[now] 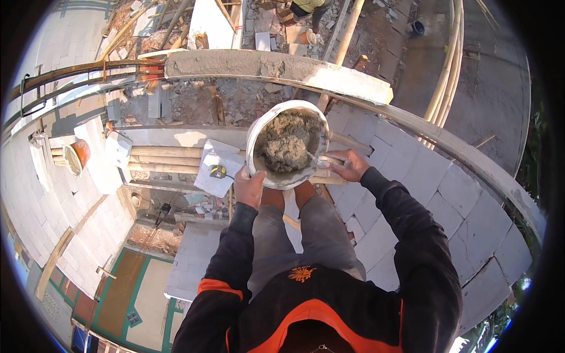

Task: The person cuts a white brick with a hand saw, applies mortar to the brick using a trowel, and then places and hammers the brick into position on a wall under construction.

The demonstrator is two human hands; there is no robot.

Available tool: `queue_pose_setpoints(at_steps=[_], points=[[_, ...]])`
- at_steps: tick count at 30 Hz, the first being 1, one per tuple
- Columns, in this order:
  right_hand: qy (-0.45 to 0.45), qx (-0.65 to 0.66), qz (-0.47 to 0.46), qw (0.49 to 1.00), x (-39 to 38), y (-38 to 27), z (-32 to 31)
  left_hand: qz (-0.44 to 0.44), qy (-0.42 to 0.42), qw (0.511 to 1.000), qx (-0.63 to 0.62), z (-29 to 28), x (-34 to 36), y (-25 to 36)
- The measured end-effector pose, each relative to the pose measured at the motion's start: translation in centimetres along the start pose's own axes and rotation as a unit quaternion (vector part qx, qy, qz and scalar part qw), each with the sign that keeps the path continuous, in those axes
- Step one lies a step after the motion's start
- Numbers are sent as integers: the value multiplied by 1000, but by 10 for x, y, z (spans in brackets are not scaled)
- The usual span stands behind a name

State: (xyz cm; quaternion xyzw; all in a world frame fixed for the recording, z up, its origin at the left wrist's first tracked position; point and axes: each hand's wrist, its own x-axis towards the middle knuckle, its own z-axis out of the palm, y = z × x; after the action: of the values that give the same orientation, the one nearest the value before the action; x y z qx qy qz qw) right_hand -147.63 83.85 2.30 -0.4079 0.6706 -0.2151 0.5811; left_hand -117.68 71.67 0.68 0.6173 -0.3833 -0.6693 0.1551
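Observation:
A round, whitish bucket (252, 141) stands in front of my knees with a heap of wet grey mortar (286, 146) inside. My left hand (249, 188) is closed on the near left part of its rim, thumb over the edge. At the right side of the rim, my right hand (349, 165) is wrapped round the handle of a trowel (322, 160). The trowel's blade points into the bucket and is mostly hidden by mortar. Left of the bucket, a yellow and black tape measure (218, 171) rests on a white block (207, 183).
A concrete beam (235, 66) crosses ahead, with bare rebar (70, 81) at its left end. Pale block walls (406, 162) stand at right and left. Bamboo poles (165, 156) lie beside the bucket, above a drop. An orange bucket (79, 156) sits left; a person (308, 7) is below, far ahead.

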Motion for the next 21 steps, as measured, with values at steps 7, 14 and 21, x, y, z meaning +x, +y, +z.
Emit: queue_pose_setpoints(at_steps=[7,14,21], points=[[61,-131,50,988,-33,41,-71,-38,-42,998,35,21,23,-52],[158,-305,60,937,13,92,-126,-35,-59,995,71,19,18,-55],[266,-524,-2,809,79,87,-133,-29,-49,991,125,1,16,-58]])
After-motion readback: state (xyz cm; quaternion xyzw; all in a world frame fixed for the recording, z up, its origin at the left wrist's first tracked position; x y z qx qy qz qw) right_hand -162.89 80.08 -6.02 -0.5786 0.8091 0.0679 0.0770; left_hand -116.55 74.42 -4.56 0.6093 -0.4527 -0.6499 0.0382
